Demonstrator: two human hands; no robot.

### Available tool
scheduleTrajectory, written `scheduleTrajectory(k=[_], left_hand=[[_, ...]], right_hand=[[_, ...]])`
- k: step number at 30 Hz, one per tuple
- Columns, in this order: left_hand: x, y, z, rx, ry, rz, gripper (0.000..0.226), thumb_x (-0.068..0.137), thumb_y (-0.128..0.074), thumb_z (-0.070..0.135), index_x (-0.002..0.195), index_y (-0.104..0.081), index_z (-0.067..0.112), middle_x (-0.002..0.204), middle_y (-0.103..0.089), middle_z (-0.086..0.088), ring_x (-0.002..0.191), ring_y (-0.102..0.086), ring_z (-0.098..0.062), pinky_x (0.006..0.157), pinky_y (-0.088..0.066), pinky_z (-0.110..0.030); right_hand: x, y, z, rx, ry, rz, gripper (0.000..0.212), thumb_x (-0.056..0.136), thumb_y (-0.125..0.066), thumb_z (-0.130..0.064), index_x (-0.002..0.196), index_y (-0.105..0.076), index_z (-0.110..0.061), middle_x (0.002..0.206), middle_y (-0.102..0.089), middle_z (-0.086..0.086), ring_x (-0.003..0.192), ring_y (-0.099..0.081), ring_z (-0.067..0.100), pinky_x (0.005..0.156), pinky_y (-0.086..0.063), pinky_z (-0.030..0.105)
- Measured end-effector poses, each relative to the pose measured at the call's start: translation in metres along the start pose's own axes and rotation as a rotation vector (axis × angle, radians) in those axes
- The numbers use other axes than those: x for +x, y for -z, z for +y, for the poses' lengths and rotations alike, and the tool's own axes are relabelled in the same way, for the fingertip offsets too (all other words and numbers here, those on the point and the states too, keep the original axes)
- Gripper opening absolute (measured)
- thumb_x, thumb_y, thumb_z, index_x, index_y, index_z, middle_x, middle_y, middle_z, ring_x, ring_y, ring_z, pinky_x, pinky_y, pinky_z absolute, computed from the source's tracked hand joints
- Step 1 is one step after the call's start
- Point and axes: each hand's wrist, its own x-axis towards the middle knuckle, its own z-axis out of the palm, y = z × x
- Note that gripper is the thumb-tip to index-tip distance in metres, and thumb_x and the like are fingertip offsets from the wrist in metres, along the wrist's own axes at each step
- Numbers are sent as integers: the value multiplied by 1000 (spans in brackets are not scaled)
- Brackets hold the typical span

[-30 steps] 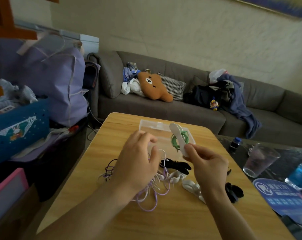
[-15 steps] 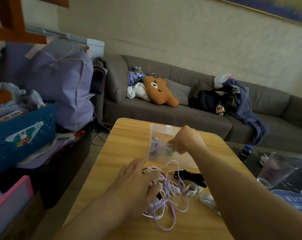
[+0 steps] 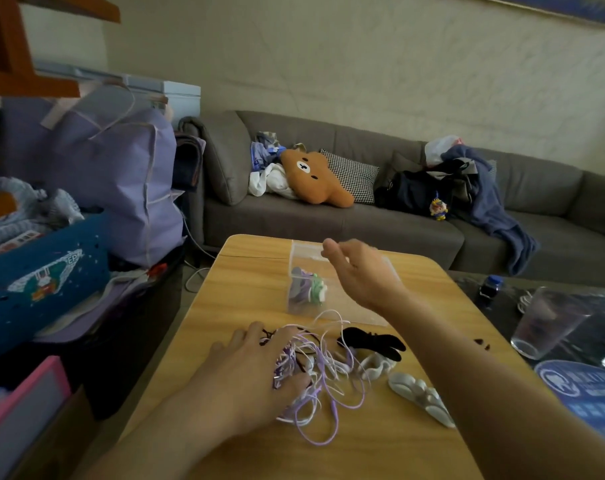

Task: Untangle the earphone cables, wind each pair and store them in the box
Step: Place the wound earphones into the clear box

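Note:
A clear plastic box [image 3: 296, 258] stands near the far end of the wooden table [image 3: 245, 282]. Inside it lie a purple wound pair and the green wound earphones [image 3: 316, 289] on a white winder. My right hand [image 3: 360, 271] hovers over the box with relaxed fingers and holds nothing. A tangle of purple and white earphone cables [image 3: 323, 379] lies in the middle of the table. My left hand [image 3: 256, 372] rests on the tangle's left side, fingers curled into the cables.
Beside the tangle lie a black winder [image 3: 372, 341], a white winder [image 3: 377, 367] and a longer white winder [image 3: 419, 396]. A drinking glass [image 3: 545, 323] stands on the dark side table at right. Bags and bins crowd the left; a grey sofa runs behind.
My right hand carried the green wound earphones into the box, let go, and now lifts away empty. My left hand came down onto the tangle of cables.

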Motion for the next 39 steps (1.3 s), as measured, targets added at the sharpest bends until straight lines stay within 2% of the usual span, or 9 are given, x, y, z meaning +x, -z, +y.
scheduleTrajectory(k=[2,5,10,16,22,25,30,36,39], left_hand=[[-1,0,2,39,-16,90,54,95,-34,64,143,-21,44,139,-42,6,125,-43,-16,100,-42,-38],[-1,1,8,-1,-31,271,25,98,-43,47,120,-36,37,113,-56,11,98,-54,-10,79,-50,-31],[4,5,13,-273,-7,479,15,97,-57,31,96,-42,35,86,-56,18,75,-57,-2,57,-45,-19],[10,6,17,-477,-43,747,15,89,-68,17,99,-59,24,90,-63,14,77,-62,-4,66,-53,-26],[11,5,29,-469,-151,673,42,83,-62,30,124,-62,21,121,-60,15,117,-53,-4,105,-42,-31],[12,10,35,-608,-91,751,36,85,-58,32,119,-63,22,117,-61,16,115,-55,-3,97,-42,-20],[13,18,36,-527,-168,989,14,98,-55,6,104,-66,11,99,-69,8,93,-66,-6,80,-51,-20],[1,24,53,-692,-407,773,21,103,-42,4,112,-55,18,98,-68,6,56,-64,-17,52,-49,-20],[1,24,52,-577,-421,759,28,104,-42,12,124,-52,29,95,-66,10,56,-60,-10,52,-50,-28]], right_hand=[[-24,1,-2,114,125,179,30,101,-52,-37,96,-73,-16,97,-67,-2,88,-65,12,78,-52,32],[-65,-3,0,148,167,127,14,96,-60,-29,102,-70,-22,97,-64,-11,82,-62,3,77,-57,29],[-116,-27,35,115,126,7,44,92,-63,-40,135,-51,-37,124,-45,-18,102,-56,2,86,-50,20],[-119,-20,52,298,42,199,8,89,-70,-19,84,-74,-23,72,-70,-17,71,-65,-1,58,-44,9],[-127,-10,47,389,44,253,30,94,-61,-32,71,-71,-15,68,-64,-5,65,-60,11,54,-44,22],[-125,-13,52,338,-22,303,40,97,-56,-31,68,-68,-7,64,-63,2,64,-55,15,56,-42,34],[-128,-11,43,386,-14,343,18,90,-68,-27,73,-65,-21,74,-60,-8,72,-57,8,60,-43,19],[-132,-11,20,497,105,212,48,82,-76,-35,126,-57,-30,106,-61,-13,98,-61,6,77,-51,17],[-125,-15,7,635,-37,122,28,85,-70,-37,113,-68,-31,103,-70,-13,99,-64,4,83,-52,27]])
